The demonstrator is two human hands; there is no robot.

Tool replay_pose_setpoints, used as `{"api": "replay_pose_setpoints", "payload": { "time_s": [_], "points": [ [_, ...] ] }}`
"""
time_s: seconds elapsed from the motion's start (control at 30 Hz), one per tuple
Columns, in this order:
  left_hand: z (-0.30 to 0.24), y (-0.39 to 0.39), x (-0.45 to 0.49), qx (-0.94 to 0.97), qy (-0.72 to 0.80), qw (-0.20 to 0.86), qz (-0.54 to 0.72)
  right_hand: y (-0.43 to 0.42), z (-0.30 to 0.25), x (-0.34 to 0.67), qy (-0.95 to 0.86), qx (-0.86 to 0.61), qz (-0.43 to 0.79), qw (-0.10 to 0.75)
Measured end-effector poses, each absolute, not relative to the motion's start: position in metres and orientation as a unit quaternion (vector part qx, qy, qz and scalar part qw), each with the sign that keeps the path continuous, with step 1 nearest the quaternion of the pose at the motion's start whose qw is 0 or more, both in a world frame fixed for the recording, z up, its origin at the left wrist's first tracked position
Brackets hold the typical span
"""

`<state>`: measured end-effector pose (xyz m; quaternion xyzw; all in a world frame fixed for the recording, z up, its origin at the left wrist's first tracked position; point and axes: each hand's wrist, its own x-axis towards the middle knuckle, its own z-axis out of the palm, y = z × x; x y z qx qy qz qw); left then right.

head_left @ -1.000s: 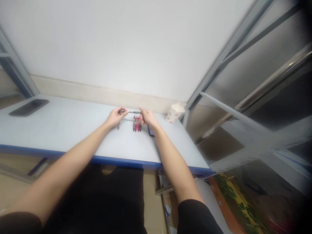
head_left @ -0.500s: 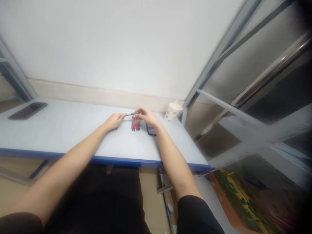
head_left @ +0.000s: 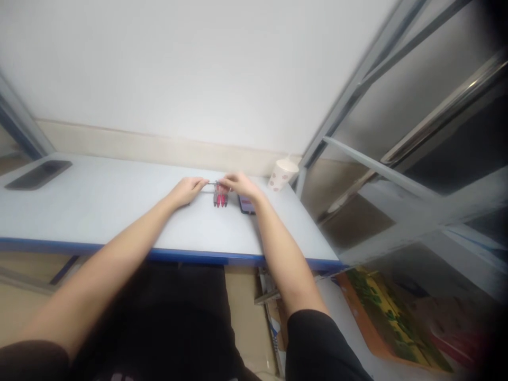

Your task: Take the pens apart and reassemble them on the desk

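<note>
My left hand (head_left: 186, 191) and my right hand (head_left: 238, 184) face each other above the table. Between their fingertips runs a thin dark pen (head_left: 213, 183), held roughly level with one end in each pinch. Its ends are hidden by my fingers. Right below it, several red and grey pens (head_left: 220, 200) lie side by side on the tabletop, their tips toward me and their far parts partly covered by my right hand. Beside my right wrist lies a phone (head_left: 246, 205) with a lit screen, partly hidden by the forearm.
A pale spotted paper cup (head_left: 282, 175) stands at the table's back right corner. A dark flat device (head_left: 39, 175) lies at the far left. The white table (head_left: 115, 203) has a blue front edge and meets the wall behind. Metal shelving (head_left: 381, 164) rises on the right.
The pen between my hands has gone from slanted to nearly level. My right hand has shifted slightly, still pinching it. The whole view has tilted a little.
</note>
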<state>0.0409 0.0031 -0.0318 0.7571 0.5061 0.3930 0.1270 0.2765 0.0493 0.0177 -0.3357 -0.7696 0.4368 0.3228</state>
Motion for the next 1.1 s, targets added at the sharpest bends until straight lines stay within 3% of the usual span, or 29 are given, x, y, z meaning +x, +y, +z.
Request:
{"api": "replay_pose_setpoints", "payload": {
  "time_s": [0.23, 0.4, 0.57, 0.93, 1.1],
  "points": [
    [-0.030, 0.001, 0.042, 0.749, 0.510, 0.134, 0.401, 0.050, 0.018, 0.278, -0.818, -0.329, 0.386, 0.270],
    [-0.031, 0.005, 0.041, 0.747, 0.507, 0.127, 0.411, 0.054, 0.014, 0.274, -0.797, -0.281, 0.413, 0.340],
    [-0.031, 0.004, 0.042, 0.746, 0.507, 0.123, 0.413, 0.054, 0.013, 0.274, -0.783, -0.320, 0.433, 0.310],
    [-0.031, 0.004, 0.043, 0.737, 0.510, 0.152, 0.416, 0.057, 0.008, 0.271, -0.680, -0.289, 0.522, 0.427],
    [-0.033, 0.006, 0.042, 0.752, 0.489, 0.152, 0.415, 0.054, 0.009, 0.263, -0.698, -0.313, 0.447, 0.464]
  ]
}}
